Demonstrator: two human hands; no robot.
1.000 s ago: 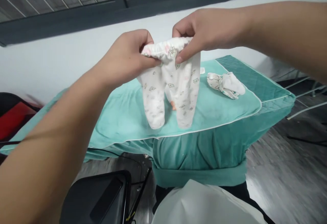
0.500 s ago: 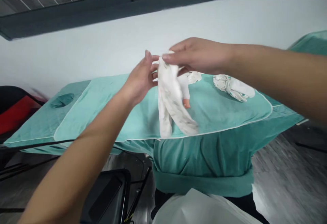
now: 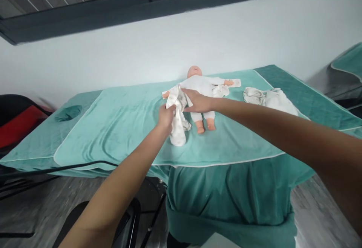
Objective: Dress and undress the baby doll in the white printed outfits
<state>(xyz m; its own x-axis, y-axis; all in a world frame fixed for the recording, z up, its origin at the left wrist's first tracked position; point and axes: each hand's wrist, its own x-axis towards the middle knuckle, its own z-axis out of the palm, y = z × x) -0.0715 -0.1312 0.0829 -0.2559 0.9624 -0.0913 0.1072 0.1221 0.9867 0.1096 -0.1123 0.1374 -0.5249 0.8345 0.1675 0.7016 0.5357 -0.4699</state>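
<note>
A pair of small white baby pants (image 3: 177,127) with a faint print is bunched up, with part of it hanging over the green bed cover. My left hand (image 3: 166,117) is closed on the left side of the pants. From the right, my right hand (image 3: 198,101) grips the upper part, its thumb below and fingers partly hidden by the fabric. Just behind lies a baby doll (image 3: 200,84) on its back in a white outfit, arms spread and bare feet toward me. Printed white cloth lies under its arms.
To the right a crumpled white garment (image 3: 270,99) lies on the light green cover (image 3: 121,127). The bed has a face hole (image 3: 68,113) at its left end. A dark cable (image 3: 85,164) crosses the front left edge, and a black chair (image 3: 130,221) stands below.
Both hands have lowered toward the bed, and the pants went from hanging with two legs loose to bunched up. My left hand has closed on them. The doll is now largely uncovered to view.
</note>
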